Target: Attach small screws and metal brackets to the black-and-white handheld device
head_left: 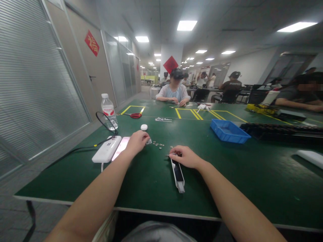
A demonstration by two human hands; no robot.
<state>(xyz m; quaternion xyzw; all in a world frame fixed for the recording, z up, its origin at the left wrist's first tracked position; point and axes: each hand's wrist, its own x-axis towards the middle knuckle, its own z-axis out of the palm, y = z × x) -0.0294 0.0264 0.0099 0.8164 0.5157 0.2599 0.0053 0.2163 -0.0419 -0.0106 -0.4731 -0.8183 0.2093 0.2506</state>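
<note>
My left hand (pixel 137 142) rests on the green table (pixel 227 174) with its fingers curled, pinching something small and pale at its fingertips beside a scatter of several small metal rings (pixel 158 145). My right hand (pixel 184 156) is closed on a thin metal tool (pixel 169 155) that points left. It lies over the far end of a long narrow white and black part (pixel 178 174) that runs toward me on the table.
Left of my left hand lie a white power bank (pixel 106 149) with a cable and a pink phone (pixel 120 148). A water bottle (pixel 109 111), white cap (pixel 144 127), red scissors (pixel 135 115) and blue tray (pixel 228 130) stand farther back. People sit at the far tables.
</note>
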